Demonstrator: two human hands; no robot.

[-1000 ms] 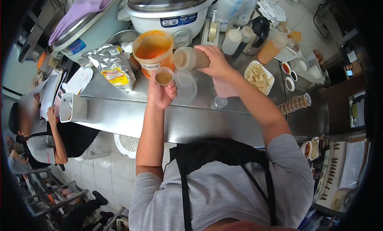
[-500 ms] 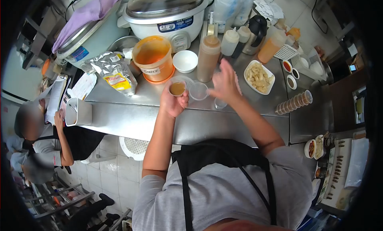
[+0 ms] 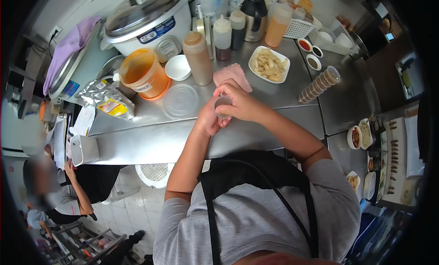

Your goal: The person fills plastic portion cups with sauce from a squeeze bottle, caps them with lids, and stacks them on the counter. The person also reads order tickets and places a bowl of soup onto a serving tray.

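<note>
A small clear plastic sauce cup (image 3: pixel 222 101) is held between my two hands above the front of the steel counter. My left hand (image 3: pixel 209 120) is closed round it from the left and below. From the right, my right hand (image 3: pixel 244 103) grips the rim, fingers over the far side and thumb across the near side. Whether a lid sits on the cup I cannot make out. Just left of my hands lies a large clear round lid (image 3: pixel 181 101). Beyond them is a folded pink cloth (image 3: pixel 232 76), beside a squeeze bottle of brown sauce (image 3: pixel 198 59).
An orange tub (image 3: pixel 145 77), a white bowl (image 3: pixel 178 67) and a rice cooker (image 3: pixel 146 22) stand at the left back. To the right are a dish of pale sliced food (image 3: pixel 269 64) and a leaning stack of sauce cups (image 3: pixel 318 85). A person (image 3: pixel 59 187) is at far left.
My right hand has come across to the cup in my left hand and now grips it too. The view has turned, shifting the counter items leftward.
</note>
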